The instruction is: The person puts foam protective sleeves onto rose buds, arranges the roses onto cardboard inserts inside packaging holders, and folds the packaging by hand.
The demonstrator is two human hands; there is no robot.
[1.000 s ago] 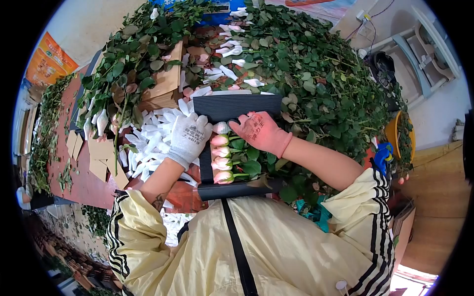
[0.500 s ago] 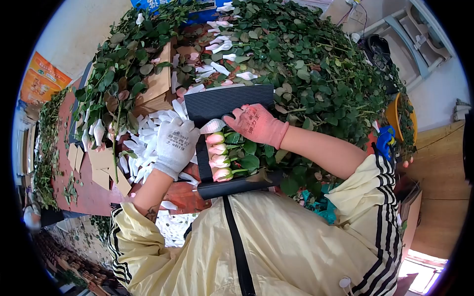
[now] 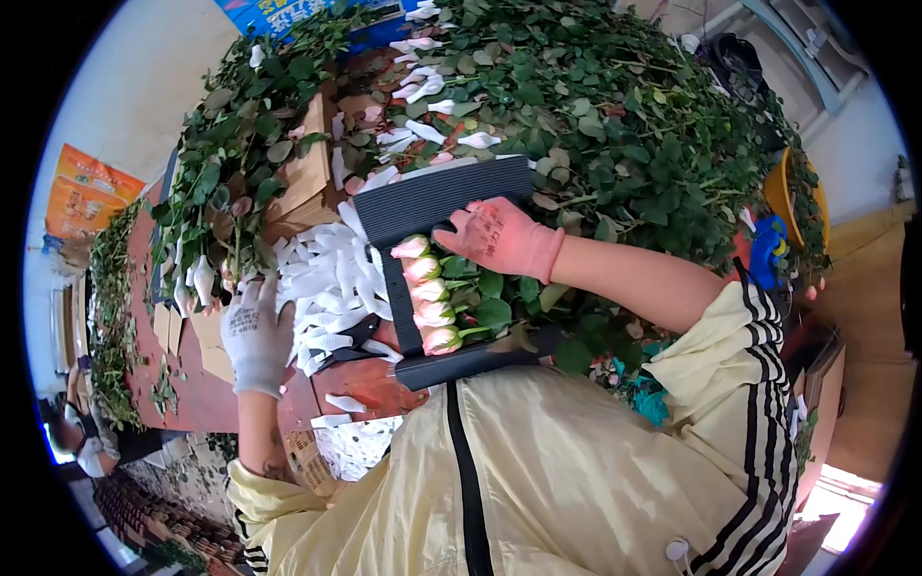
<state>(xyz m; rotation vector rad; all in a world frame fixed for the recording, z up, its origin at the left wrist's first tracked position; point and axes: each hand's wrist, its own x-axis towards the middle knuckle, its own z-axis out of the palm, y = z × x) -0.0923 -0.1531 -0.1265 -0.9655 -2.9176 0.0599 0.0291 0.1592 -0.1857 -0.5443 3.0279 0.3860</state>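
Note:
Pink roses point(image 3: 434, 290) lie in a column on a black corrugated board point(image 3: 437, 204), their stems and leaves running to the right. My right hand point(image 3: 495, 237), in a pink glove, is closed beside the top rose point(image 3: 411, 247); the stem there is hidden under its curled fingers. Over at the left, my left hand point(image 3: 254, 328) in a whitish glove has its fingers apart, close to the hanging roses in white net sleeves point(image 3: 204, 280). A heap of white net sleeves point(image 3: 331, 274) lies between the left hand and the board.
Leafy rose stems point(image 3: 615, 125) cover the far and right side of the red table point(image 3: 360, 384). Cardboard pieces point(image 3: 305, 187) stand at the left. A yellow bucket point(image 3: 812, 197) and blue tape dispenser-like object point(image 3: 766, 252) are at right. Another person point(image 3: 86, 437) is far left.
My left hand has moved left and down, away from the board to the sleeved roses. The top rose has lost its white net sleeve. My right hand has barely moved.

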